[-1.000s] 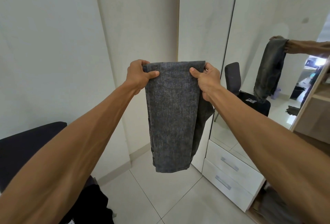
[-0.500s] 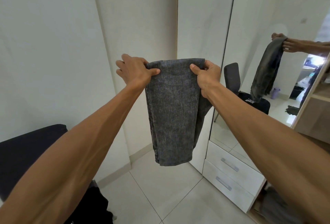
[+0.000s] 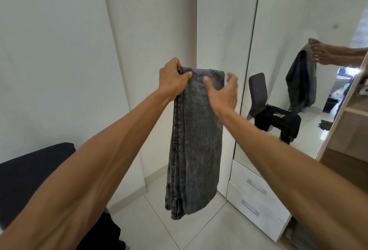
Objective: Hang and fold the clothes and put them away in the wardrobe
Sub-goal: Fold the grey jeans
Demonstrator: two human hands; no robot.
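Dark grey jeans (image 3: pixel 197 142), folded lengthwise, hang straight down in the air in front of me. My left hand (image 3: pixel 173 79) grips their top left corner, thumb over the front. My right hand (image 3: pixel 222 92) is off the cloth at the top right, fingers spread and loose, holding nothing. The white wardrobe (image 3: pixel 223 30) with its mirror door stands just behind the jeans, and its open wooden shelves (image 3: pixel 356 110) show at the far right.
Two white drawers (image 3: pixel 256 200) sit at the wardrobe's base. A dark chair (image 3: pixel 29 180) with black clothing on it is at lower left. The mirror (image 3: pixel 298 90) reflects my hands, the jeans and that chair. Pale tiled floor (image 3: pixel 199 233) lies below.
My right hand has let go of the jeans' top right corner and opened. The jeans now hang from my left hand alone, narrower and turned slightly.
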